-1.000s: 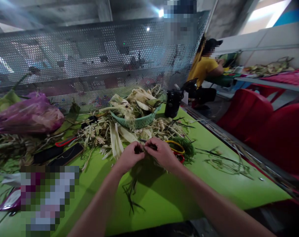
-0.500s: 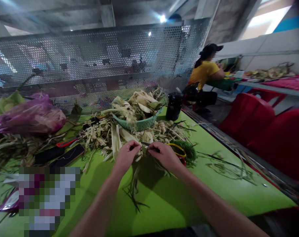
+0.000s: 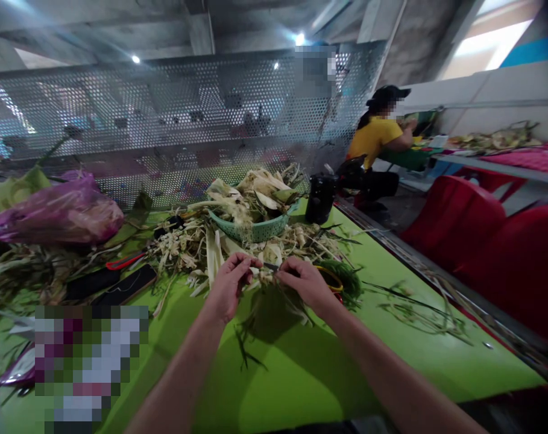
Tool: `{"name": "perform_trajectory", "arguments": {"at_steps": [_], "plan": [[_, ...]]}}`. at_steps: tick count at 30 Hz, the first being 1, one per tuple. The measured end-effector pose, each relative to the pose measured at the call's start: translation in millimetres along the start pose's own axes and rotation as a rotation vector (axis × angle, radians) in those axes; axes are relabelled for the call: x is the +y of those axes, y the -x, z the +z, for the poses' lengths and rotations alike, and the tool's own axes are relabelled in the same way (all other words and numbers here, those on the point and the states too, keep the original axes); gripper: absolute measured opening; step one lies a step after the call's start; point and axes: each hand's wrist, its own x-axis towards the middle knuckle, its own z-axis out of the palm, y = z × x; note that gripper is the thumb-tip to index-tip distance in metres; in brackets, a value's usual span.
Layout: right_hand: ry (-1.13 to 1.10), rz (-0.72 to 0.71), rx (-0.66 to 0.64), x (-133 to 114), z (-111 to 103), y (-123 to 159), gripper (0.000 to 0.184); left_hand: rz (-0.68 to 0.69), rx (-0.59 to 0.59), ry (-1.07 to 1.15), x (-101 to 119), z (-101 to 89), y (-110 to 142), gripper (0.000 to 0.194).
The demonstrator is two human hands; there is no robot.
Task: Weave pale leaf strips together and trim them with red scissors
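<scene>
My left hand and my right hand are raised a little above the green table, fingers pinched. Between them runs a thin dark green leaf strip, each hand closed on one end. More dark strands of the leaf bundle hang down from my hands onto the table. Just behind my hands lies a heap of pale leaf trimmings around a teal basket filled with husks.
A black flask stands behind the basket. Yellow-handled scissors lie right of my right hand. Two dark phones and a purple plastic bag lie left. Perforated metal screen behind. A person in yellow sits far right near red chairs.
My hands have drawn slightly apart, stretching the leaf strip between them. The camera has tilted down a little.
</scene>
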Motion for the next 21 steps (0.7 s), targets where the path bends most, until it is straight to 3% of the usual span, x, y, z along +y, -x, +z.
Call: {"name": "perform_trajectory", "arguments": {"at_steps": [4,7,15,21], "plan": [[-0.515,0.063,-0.092,-15.8,0.4,5.8,0.022,-0.024,0.001,-0.013,0.3,2.6,0.1,0.027],[-0.685,0.161,-0.202,-21.5,3.6,8.7,0.024,-0.042,-0.023,0.001,0.2,4.8,0.2,0.028],[-0.652,0.131,-0.212,-19.9,11.2,8.9,0.024,0.003,0.051,-0.079,-2.9,1.2,-3.9,0.021],[-0.706,0.182,-0.17,-14.1,12.9,10.1,0.024,0.076,0.004,-0.279,4.9,-3.4,-3.4,0.02]]}}
